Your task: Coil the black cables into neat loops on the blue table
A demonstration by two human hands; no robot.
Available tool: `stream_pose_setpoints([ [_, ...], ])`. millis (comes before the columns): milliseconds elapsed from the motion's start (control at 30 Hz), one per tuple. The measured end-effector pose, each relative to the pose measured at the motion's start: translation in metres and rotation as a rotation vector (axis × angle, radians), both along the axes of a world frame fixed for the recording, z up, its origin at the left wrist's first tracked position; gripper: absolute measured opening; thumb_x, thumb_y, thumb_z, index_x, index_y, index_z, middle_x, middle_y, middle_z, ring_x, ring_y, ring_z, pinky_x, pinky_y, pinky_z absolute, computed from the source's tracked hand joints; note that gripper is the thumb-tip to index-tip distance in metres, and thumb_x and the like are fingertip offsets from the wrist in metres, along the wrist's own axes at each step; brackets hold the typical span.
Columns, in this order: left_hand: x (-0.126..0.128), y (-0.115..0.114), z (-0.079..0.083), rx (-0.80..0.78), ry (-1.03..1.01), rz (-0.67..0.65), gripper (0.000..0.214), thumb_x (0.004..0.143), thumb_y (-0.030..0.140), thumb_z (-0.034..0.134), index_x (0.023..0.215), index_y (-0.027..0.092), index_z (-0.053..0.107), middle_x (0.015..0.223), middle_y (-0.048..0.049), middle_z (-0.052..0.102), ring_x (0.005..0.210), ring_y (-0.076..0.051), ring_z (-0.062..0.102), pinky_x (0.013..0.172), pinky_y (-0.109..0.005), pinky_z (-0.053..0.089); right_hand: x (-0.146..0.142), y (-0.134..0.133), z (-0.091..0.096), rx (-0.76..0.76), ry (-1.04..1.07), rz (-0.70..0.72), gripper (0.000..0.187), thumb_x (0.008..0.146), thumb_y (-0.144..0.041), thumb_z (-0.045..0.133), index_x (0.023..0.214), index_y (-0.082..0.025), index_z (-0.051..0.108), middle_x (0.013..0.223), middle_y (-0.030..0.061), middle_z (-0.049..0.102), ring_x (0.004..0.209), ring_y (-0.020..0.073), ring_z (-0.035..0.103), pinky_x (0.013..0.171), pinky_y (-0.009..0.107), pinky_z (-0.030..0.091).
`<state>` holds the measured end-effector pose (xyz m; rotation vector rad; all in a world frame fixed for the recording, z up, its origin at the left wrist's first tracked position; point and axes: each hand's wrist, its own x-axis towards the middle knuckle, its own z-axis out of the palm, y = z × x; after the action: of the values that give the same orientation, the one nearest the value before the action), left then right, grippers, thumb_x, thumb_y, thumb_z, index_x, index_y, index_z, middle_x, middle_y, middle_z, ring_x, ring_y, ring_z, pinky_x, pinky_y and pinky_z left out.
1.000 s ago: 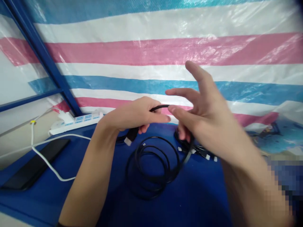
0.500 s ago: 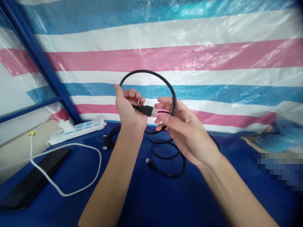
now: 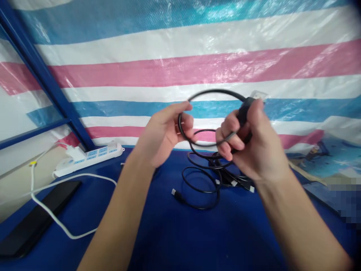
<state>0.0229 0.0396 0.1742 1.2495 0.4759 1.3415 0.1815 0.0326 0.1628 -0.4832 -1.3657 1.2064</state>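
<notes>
Both hands hold a black USB cable (image 3: 214,92) up above a blue table (image 3: 183,233). My right hand (image 3: 249,141) is closed around the cable's plug end, whose metal tip sticks out above my thumb. My left hand (image 3: 163,131) pinches a loop of the same cable between thumb and fingers. The rest of the cable hangs down in loose coils (image 3: 201,184) onto the table, its small far plug (image 3: 175,192) lying on the blue surface.
A white power strip (image 3: 88,157) lies at the back left with a white cord (image 3: 56,222) curling forward. A black phone (image 3: 36,218) rests at the left edge. More black cables with white plugs (image 3: 239,182) lie behind the coils. A striped tarp hangs behind.
The plug end passed from my left hand to my right. The raised loop shifted right and lower. My left hand now pinches the loop instead of the plug.
</notes>
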Motion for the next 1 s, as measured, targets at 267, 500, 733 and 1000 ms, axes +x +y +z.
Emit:
stream_pose_setpoints([
  [267,0.011,-0.009,-0.003,0.095,0.583,-0.230,0.017,0.086,0.040,0.055,0.082,0.023,0.055,0.051,0.0062,0.040,0.036,-0.004,0.031,0.032,-0.017,0.022,0.033,0.005,-0.003,0.085,-0.731,0.285,0.033,0.088,-0.044,0.054,0.065,-0.023,0.067,0.047,-0.0030,0.054,0.043,0.0116,0.055,0.037,0.022,0.044],
  [500,0.018,-0.007,-0.005,0.174,0.452,-0.011,0.014,0.080,0.024,0.065,0.069,0.018,0.057,0.054,0.0049,0.046,0.044,-0.003,0.041,0.041,-0.015,0.028,0.004,-0.001,0.001,0.097,-0.681,0.022,0.011,0.076,-0.023,0.068,0.065,-0.023,0.067,0.052,-0.0046,0.055,0.047,0.0096,0.052,0.038,0.019,0.041],
  [733,0.009,0.004,-0.005,0.265,-0.137,0.502,0.018,0.086,0.024,0.058,0.073,0.021,0.047,0.044,0.0093,0.028,0.034,-0.003,0.025,0.038,-0.018,0.023,-0.009,0.005,-0.003,-0.040,-0.184,-0.199,0.010,0.084,-0.019,0.058,0.091,-0.023,0.064,0.046,-0.0089,0.036,0.034,0.0063,0.037,0.040,0.023,0.041],
  [1000,-0.022,-0.001,-0.003,0.279,0.913,-0.011,0.006,0.075,0.021,0.064,0.069,0.019,0.063,0.067,-0.0024,0.061,0.057,-0.013,0.056,0.041,-0.020,0.031,0.005,0.003,-0.003,0.233,-0.861,-0.507,0.037,0.073,-0.008,0.060,0.106,-0.022,0.069,0.059,-0.0005,0.061,0.043,0.0123,0.045,0.038,0.024,0.029],
])
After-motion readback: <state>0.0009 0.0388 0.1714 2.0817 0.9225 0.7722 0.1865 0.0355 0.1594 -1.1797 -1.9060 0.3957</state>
